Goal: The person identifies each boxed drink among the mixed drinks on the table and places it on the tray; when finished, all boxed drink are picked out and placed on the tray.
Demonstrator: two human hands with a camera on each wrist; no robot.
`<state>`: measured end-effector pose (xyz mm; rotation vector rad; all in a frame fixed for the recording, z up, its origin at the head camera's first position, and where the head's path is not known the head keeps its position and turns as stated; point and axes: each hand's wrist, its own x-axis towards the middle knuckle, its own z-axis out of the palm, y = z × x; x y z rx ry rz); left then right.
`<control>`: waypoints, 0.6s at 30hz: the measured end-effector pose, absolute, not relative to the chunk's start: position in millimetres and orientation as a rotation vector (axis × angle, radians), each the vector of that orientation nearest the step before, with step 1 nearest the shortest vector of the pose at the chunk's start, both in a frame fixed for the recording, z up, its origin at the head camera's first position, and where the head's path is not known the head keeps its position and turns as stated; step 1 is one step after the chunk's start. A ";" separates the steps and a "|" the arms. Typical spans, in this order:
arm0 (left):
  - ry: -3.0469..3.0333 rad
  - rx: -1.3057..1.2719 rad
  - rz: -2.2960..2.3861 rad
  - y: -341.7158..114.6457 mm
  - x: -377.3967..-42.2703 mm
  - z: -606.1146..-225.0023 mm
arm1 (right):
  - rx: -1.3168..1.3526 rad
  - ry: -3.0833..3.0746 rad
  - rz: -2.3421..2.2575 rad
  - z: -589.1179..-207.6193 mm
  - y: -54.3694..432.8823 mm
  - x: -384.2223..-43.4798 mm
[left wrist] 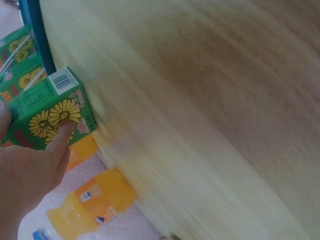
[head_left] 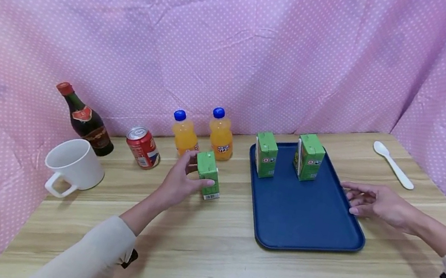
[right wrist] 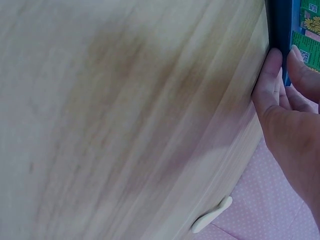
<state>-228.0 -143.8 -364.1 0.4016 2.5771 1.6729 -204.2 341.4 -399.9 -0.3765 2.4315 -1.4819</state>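
My left hand [head_left: 180, 180] grips a green drink carton [head_left: 208, 178] by its sides, thumb on one face and fingers on the other. In the left wrist view the carton [left wrist: 55, 112] shows yellow flowers and a barcode on its end. To the right lies a dark blue tray [head_left: 302, 221]. Two more green cartons stand at its far end, a left one [head_left: 266, 158] and a right one [head_left: 309, 161]. My right hand [head_left: 378, 204] pinches the tray's right rim; in the right wrist view, thumb and fingers [right wrist: 272, 65] sit on either side of the rim.
Two orange drink bottles, one left [head_left: 184, 135] and one right [head_left: 220, 141], stand behind the left hand. Further left are a red can [head_left: 143, 148], a dark bottle [head_left: 92, 127] and a white mug [head_left: 76, 166]. A white spoon [head_left: 393, 165] lies at the far right. Pink cloth [head_left: 237, 53] hangs behind.
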 end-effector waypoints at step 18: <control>2.524 0.559 1.726 -118.2 -221.8 -351.2 | -0.336 2.442 -1.471 -400.0 340.5 -203.8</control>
